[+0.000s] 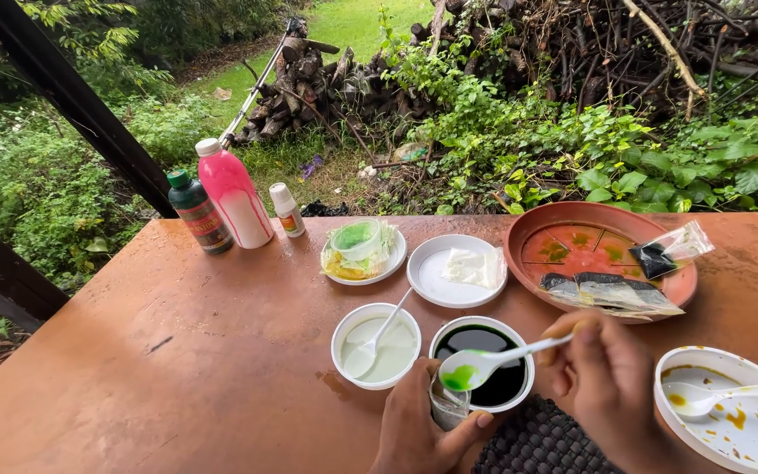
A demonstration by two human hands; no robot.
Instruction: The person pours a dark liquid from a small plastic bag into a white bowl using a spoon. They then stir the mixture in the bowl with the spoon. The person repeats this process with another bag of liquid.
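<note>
My right hand (pixel 603 386) holds a white plastic spoon (pixel 484 362) by its handle; the bowl of the spoon carries bright green liquid and hovers over a small clear cup (pixel 446 411). My left hand (pixel 421 430) grips that small cup at the table's near edge. Just behind it stands a white bowl of very dark green liquid (pixel 484 362). To its left is a white bowl of pale milky liquid (pixel 376 344) with another white spoon resting in it.
On the brown table (pixel 177 351): a pink-and-white bottle (pixel 232 195), a dark green bottle (pixel 201 213), a small white bottle (pixel 286 211), two white saucers (pixel 455 269), a terracotta dish with plastic packets (pixel 603 254), a stained white bowl with spoon (pixel 730 421). Dense greenery lies beyond.
</note>
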